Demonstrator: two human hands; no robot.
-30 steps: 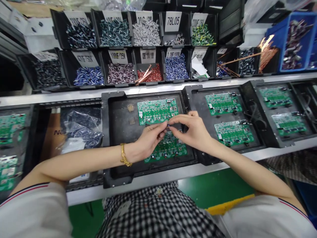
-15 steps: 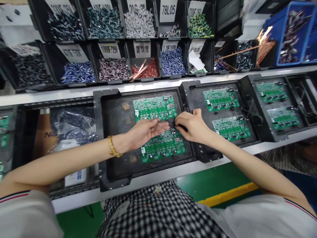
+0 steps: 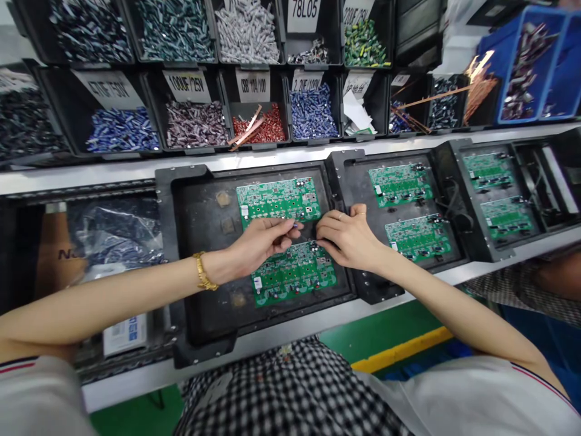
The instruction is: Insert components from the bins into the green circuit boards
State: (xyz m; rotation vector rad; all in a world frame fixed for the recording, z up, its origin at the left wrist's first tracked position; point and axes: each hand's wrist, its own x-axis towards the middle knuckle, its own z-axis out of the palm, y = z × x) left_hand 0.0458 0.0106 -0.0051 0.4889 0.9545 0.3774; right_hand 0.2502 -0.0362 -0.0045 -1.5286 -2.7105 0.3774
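Note:
My left hand (image 3: 265, 242) is over the gap between two green circuit boards, thumb and fingers pinched together. A small blue capacitor (image 3: 296, 226) pokes out at its fingertips. Beneath the fingers lies the lower circuit board (image 3: 295, 278), its upper left part covered by the hand. Higher up in the same black tray is the upper circuit board (image 3: 276, 197). My right hand (image 3: 347, 236) bends its closed fingertips down at the upper right corner of the lower board. What those fingertips grip, if anything, is hidden.
The black tray (image 3: 200, 303) sits on a conveyor line; further trays with boards (image 3: 417, 236) are to the right. Bins of loose components, such as blue capacitors (image 3: 313, 112), line the back. A plastic bag (image 3: 118, 230) lies left. Copper-coloured strips (image 3: 436, 97) jut from a bin.
My left hand has gone from open, palm turned up, to a pinch with the capacitor showing at its tips. My right hand stays at the lower board's corner. The view has shifted slightly.

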